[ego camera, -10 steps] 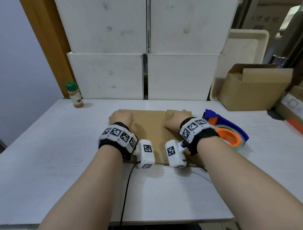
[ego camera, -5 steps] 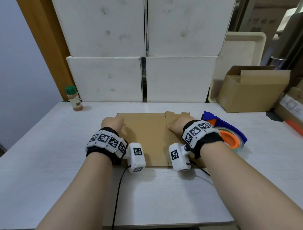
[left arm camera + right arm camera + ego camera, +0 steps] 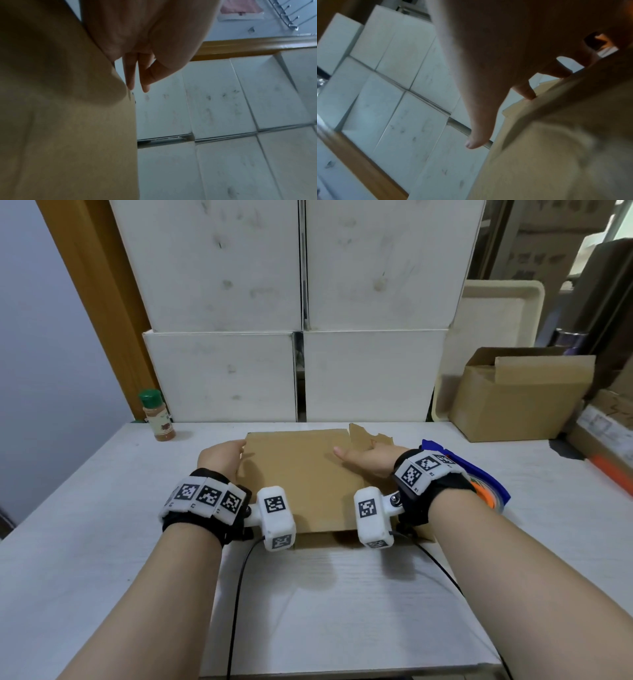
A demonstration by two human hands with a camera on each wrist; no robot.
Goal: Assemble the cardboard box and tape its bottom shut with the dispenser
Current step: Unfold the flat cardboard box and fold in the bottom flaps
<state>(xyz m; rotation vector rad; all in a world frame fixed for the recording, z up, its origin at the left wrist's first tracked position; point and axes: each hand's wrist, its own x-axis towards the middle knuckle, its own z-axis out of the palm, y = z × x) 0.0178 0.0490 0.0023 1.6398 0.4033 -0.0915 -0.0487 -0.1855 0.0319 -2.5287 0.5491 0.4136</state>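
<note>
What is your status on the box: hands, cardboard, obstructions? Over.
Left hand at left edge of cardboard box, fingers straight. Right hand on top, fingertips at far edge. Box collapsed, untaped. Tape dispenser beside right wrist, untouched.

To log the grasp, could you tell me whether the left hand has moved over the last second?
Yes: the left hand slid left, toward the spice bottle, from atop the cardboard to its left edge.

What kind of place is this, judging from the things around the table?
Probably a packing or storage room. White boxes are stacked behind the table, an open cardboard box stands at the right, and a tape dispenser lies beside the flattened cardboard box.
</note>
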